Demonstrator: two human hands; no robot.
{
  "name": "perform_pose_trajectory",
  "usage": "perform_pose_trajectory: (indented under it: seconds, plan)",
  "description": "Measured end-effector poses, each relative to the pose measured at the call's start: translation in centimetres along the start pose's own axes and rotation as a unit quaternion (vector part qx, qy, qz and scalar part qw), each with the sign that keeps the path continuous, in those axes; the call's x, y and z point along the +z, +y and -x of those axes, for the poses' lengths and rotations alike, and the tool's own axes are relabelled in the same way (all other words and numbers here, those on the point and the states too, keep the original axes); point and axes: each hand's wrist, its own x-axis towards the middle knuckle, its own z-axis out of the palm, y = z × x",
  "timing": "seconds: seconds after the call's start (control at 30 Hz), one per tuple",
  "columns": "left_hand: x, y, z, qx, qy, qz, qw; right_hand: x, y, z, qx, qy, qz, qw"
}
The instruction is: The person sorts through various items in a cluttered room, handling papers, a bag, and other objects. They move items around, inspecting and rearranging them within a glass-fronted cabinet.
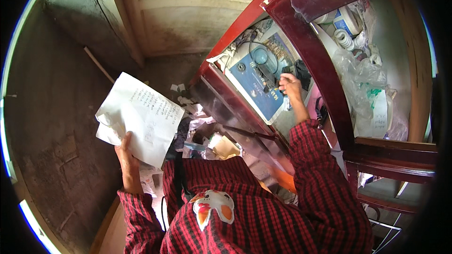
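My left hand (125, 156) grips a white sheet of paper (149, 127) with handwriting on it, thumb on top. A crumpled white piece (110, 129), perhaps tissue or folded paper, is pinned against the sheet beside the thumb. Inside the red cabinet, my right hand (291, 87) reaches over the shelf, its fingers loosely bent and apart. Just left of those fingers lies a black device with a cord (267, 76), on a flat blue-and-white box or booklet (254, 87). A clear round piece (260, 56) rests above it. Small dark items partly show around the fingertips.
The dark red cabinet frame (329, 70) stands between my right hand and another compartment with clear plastic bags (365, 75), a white spiral bulb (344, 40) and a white tub (347, 20). Papers and boxes (223, 146) clutter the space below. A grey wall (56, 98) rises at left.
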Motion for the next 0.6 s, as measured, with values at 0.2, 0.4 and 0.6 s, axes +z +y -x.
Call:
perform_pose_trajectory:
  seconds: [0.2,0.4,0.6]
  plan:
    - [0.0,0.1,0.1,0.014,-0.038,-0.034,0.999,0.2,2.1,0.2,0.018,0.069,0.061,0.996]
    - [0.4,0.3,0.1,0.018,-0.019,-0.023,0.999,-6.9,7.7,-4.0,-0.31,0.246,0.081,0.915]
    - [-0.4,-0.7,-0.4,-0.003,0.0,-0.009,1.0,-9.0,5.3,-3.9,-0.2,0.185,0.031,0.962]
